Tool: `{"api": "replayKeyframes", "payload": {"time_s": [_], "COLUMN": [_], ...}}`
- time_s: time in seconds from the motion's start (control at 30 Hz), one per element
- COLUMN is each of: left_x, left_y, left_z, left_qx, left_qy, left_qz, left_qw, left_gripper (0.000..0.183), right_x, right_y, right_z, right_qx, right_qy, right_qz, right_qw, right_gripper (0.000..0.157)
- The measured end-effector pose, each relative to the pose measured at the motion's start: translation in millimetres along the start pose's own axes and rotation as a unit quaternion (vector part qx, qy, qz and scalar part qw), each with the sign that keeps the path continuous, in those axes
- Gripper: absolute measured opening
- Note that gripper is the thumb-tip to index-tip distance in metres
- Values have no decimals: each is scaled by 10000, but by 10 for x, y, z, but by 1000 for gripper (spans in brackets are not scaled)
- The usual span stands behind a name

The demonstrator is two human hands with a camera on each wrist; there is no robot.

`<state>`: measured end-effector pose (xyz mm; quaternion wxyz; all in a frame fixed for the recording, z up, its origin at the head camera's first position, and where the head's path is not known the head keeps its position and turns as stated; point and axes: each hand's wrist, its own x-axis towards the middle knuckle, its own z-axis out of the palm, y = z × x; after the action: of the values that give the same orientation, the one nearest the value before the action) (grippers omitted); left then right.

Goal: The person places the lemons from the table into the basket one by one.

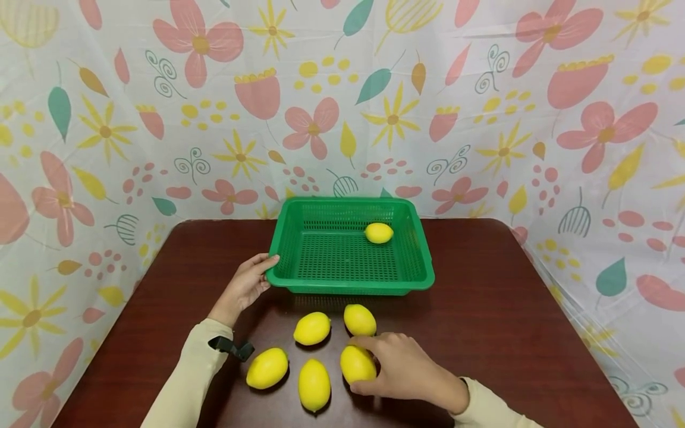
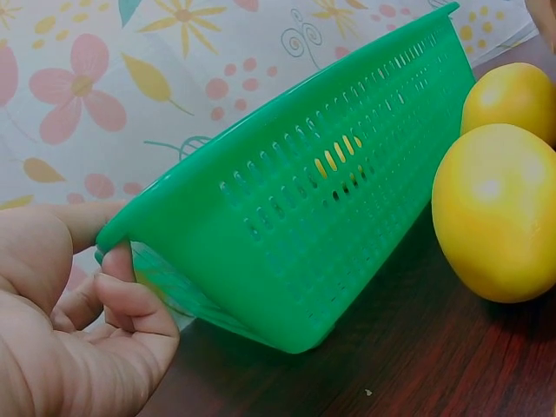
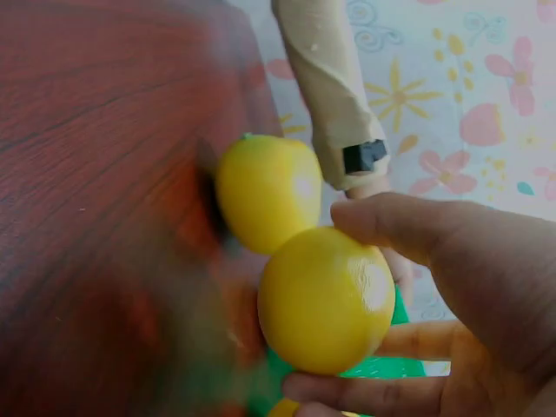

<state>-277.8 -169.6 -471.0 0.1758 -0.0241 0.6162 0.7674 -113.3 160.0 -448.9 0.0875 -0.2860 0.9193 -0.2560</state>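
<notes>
A green plastic basket [image 1: 348,287] with slotted walls stands toward the back of the table, one yellow lemon [image 1: 379,233] inside it. My left hand [image 1: 247,285] grips the basket's rim at its front left corner, thumb on top and fingers curled below, as the left wrist view shows. In front of the basket my right hand [image 1: 401,368] holds another lemon [image 3: 326,300] between thumb and fingers. That lemon is low over the table; whether it touches the wood cannot be told. Around it lie a lemon [image 1: 360,320] just behind and a lemon [image 1: 314,385] to its left.
Two more lemons, a rear lemon [image 1: 312,329] and a left lemon [image 1: 267,368], lie near the left forearm. The dark red-brown table [image 1: 492,309] has rounded back corners. A flowered cloth [image 1: 342,119] hangs behind and at both sides.
</notes>
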Motion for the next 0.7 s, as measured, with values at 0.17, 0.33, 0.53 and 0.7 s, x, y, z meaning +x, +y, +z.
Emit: {"api": "replayKeyframes", "payload": {"time_s": [0.17,0.33,0.53,0.7], "left_x": [5,19,23,21], "left_y": [-6,-26,-42,-27], "left_z": [-9,10,7,-19], "left_qx": [-56,-56,-31,-80], "left_qy": [10,55,29,15], "left_qz": [-1,-14,-18,24], "left_qw": [10000,10000,10000,10000], "left_gripper": [26,26,27,28], "right_x": [-28,-33,52,248], "right_y": [-16,-11,-6,63], "right_z": [-293,-669,-1086,-1358], "right_qx": [274,74,-297,-464], "right_qy": [-280,-371,-313,-484], "right_qz": [-282,-475,-588,-761], "right_qw": [9988,9982,9973,9948], "right_gripper": [58,59,58,64]}}
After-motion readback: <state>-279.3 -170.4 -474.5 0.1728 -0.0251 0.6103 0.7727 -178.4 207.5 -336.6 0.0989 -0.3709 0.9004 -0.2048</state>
